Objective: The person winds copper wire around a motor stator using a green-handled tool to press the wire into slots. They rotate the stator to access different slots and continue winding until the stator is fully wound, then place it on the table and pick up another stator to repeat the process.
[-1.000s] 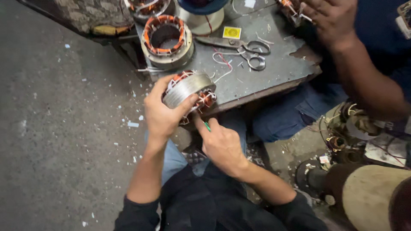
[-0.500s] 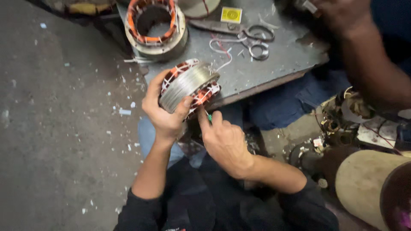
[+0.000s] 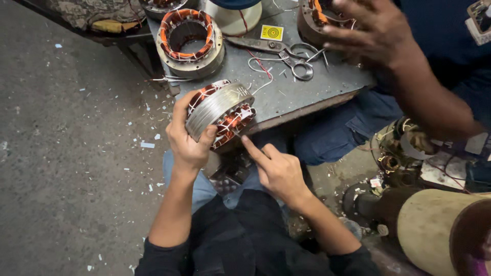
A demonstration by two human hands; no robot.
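Observation:
My left hand grips a round motor stator with a silvery laminated ring and copper windings tied with white thread, tilted against the front edge of a grey metal table. My right hand is just below and to the right of it, with the index finger stretched out and its tip touching the stator's lower windings. That hand holds nothing I can see.
A second stator stands on the table behind, with scissors, a small yellow square label and loose wire bits nearby. Another person's hand hovers over a third stator at the table's right. Motor parts lie at right.
My right hand has opened out: its index finger now points up at the stator's windings. My left hand keeps holding the stator at the table's edge. The other person's hand has moved over the table.

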